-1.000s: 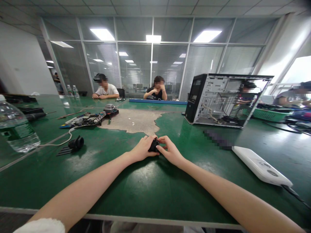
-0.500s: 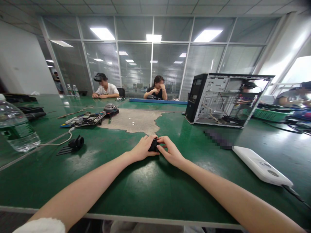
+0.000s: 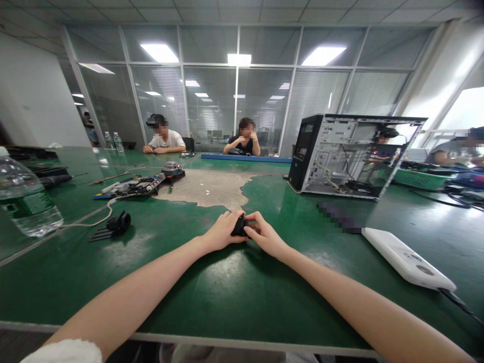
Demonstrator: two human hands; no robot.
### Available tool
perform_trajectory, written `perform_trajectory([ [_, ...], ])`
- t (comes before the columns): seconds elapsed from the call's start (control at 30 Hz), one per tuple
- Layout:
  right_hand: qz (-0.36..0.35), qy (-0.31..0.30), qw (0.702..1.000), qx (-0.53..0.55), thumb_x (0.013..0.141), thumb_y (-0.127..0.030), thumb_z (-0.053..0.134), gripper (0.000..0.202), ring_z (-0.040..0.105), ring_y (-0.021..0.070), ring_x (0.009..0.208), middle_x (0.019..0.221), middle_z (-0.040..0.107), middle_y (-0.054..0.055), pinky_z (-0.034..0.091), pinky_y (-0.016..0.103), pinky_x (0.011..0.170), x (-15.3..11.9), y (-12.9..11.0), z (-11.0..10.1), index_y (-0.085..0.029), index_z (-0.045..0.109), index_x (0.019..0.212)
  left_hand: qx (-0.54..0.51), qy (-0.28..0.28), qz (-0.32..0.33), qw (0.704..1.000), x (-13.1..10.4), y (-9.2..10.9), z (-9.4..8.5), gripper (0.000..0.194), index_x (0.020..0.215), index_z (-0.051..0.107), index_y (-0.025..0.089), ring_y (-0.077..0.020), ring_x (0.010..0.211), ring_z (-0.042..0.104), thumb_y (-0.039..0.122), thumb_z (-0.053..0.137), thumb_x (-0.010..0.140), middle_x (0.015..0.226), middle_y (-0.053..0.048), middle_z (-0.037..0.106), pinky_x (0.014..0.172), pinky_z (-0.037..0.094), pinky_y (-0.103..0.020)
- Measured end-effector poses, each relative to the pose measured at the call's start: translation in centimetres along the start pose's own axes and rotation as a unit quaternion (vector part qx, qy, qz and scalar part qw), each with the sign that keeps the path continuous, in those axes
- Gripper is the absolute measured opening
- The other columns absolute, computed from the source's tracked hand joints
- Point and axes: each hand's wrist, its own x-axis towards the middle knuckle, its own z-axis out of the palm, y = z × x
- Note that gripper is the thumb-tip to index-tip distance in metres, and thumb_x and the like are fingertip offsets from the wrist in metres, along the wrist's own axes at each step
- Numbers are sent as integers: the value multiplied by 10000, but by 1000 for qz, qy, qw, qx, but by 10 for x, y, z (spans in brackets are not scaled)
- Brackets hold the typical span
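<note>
A small black object [image 3: 239, 227] is between my two hands, low over the green table [image 3: 227, 292]. My left hand [image 3: 224, 232] wraps round it from the left, fingers on its far side and thumb on its near side. From the right, my right hand [image 3: 264, 234] pinches its edge with thumb and fingertips. What the object is cannot be made out, since my fingers cover much of it. Beyond the hands the table shows a worn beige patch [image 3: 215, 186].
Left: a water bottle [image 3: 30, 196], a black clip-like part [image 3: 120, 222], a circuit board [image 3: 132, 186] with a white cable. Right: an open computer case [image 3: 340, 156], a white power bank [image 3: 408, 257], a green basket [image 3: 423, 177]. People sit across the table and at right.
My right fingers have shifted slightly on the black object. Across the table, a person has raised the other hand to the face too. My left hand has barely moved.
</note>
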Motion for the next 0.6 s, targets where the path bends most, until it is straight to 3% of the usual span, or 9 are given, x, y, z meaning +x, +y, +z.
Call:
perform_trajectory([
  [0.2,-46,41,997,-50,778,-231,450,101,519,160,904,951,503,38,455,288,704,0,-2,-1,-211,489,869,7,-1,7,1000,0,-1,0,648,1166,320,195,-243,930,451,472,605,654,1115,-89,465,792,373,-375],
  [0.43,14,24,1000,-7,779,-263,458,245,518,169,931,1053,476,66,472,275,658,1,1,0,-205,419,1014,17,-5,7,1000,0,-1,0,652,1178,309,188,-243,916,451,481,588,667,1109,-93,469,783,376,-377],
  [0.6,12,1,1000,13,786,-260,448,211,543,143,846,961,500,37,479,273,663,1,3,0,-207,419,989,11,-1,7,1000,0,-1,0,642,1171,314,188,-239,917,451,471,593,666,1112,-92,469,785,371,-371],
])
